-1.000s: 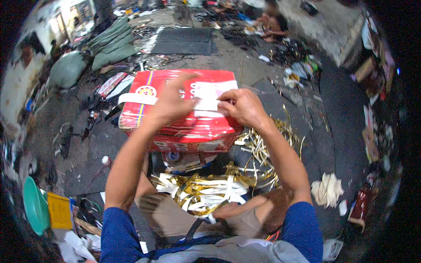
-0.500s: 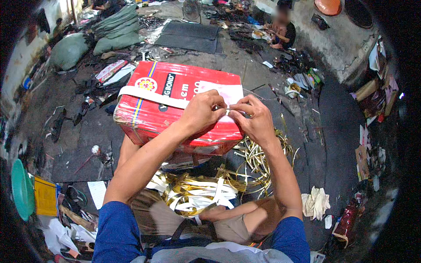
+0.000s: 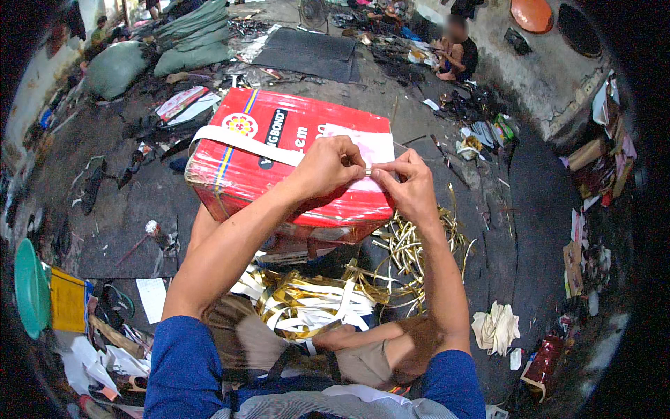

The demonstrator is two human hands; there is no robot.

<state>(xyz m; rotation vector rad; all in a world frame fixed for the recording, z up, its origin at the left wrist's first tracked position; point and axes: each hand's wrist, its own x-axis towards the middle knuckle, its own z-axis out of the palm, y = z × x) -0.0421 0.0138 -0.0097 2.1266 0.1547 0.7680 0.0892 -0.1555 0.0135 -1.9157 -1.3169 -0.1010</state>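
Observation:
A red cardboard box [image 3: 223, 167] wrapped in clear tape stands in front of me, with a white patch [image 3: 377, 145] on its right side. Across its top runs a white strip [image 3: 248, 142], looping over the left edge and reaching my left hand [image 3: 328, 166]. That hand is closed, thumb and fingertips pinching the strip near the box's right end. My right hand [image 3: 410, 180] meets it there, also pinched, on a small pale end between the fingertips. Under the box, between my legs, lies a pile of gold and white strips [image 3: 321, 307].
Thin gold trimmings [image 3: 412, 251] lie right of the box. A crumpled cream cloth [image 3: 496, 328] is at the right; a green basin [image 3: 31, 288] and yellow board [image 3: 68, 300] are at the left. Farther off are filled sacks [image 3: 117, 68], a dark mat [image 3: 307, 54] and a seated person [image 3: 457, 52].
The view has shifted slightly. My fingertips have moved a little against each other at the strip's end; both hands keep their pinch, and the strip still lies across the box.

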